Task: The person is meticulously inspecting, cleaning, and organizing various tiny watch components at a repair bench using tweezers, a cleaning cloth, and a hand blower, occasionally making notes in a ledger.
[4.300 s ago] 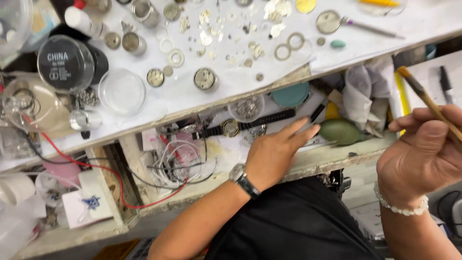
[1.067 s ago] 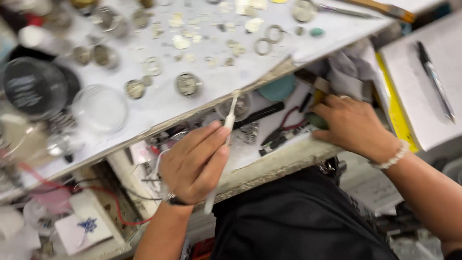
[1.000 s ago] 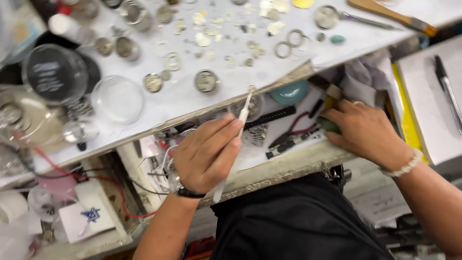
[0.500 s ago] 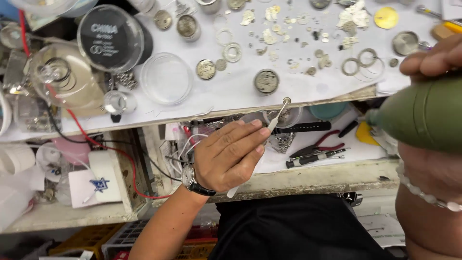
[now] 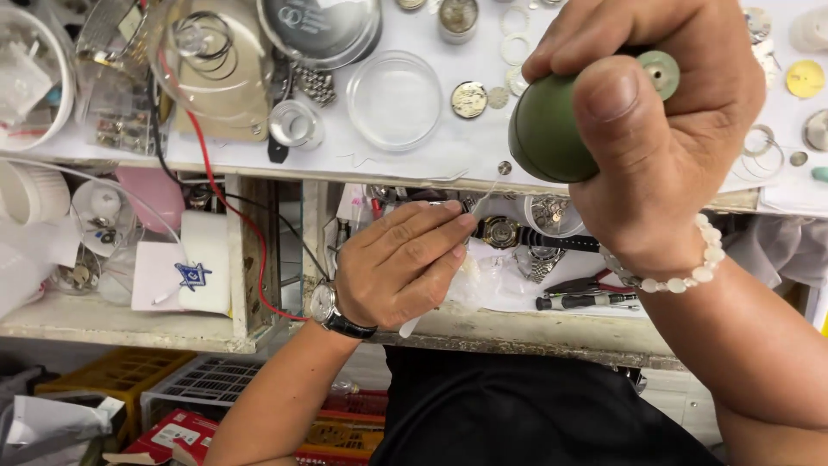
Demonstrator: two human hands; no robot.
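On the left, a clear glass dish (image 5: pixel 394 99) sits on the white worktop (image 5: pixel 259 160). The left hand (image 5: pixel 401 263), grip closed on a thin white stick (image 5: pixel 412 324), has stayed over the black-strapped watch (image 5: pixel 500 231). The right hand (image 5: pixel 660 129) has risen close, grip clamped on a green rubber blower (image 5: pixel 552 129).

I see a white-topped wooden workbench (image 5: pixel 414 160) carrying a clear round glass dish (image 5: pixel 394 99), a small round watch movement (image 5: pixel 468 99), thin metal rings (image 5: pixel 517 22) and a yellow disc (image 5: pixel 805 78). In the open wooden drawer tray (image 5: pixel 517 326) below lie a black-strapped wristwatch (image 5: pixel 504 233) and a black-handled screwdriver (image 5: pixel 586 301).
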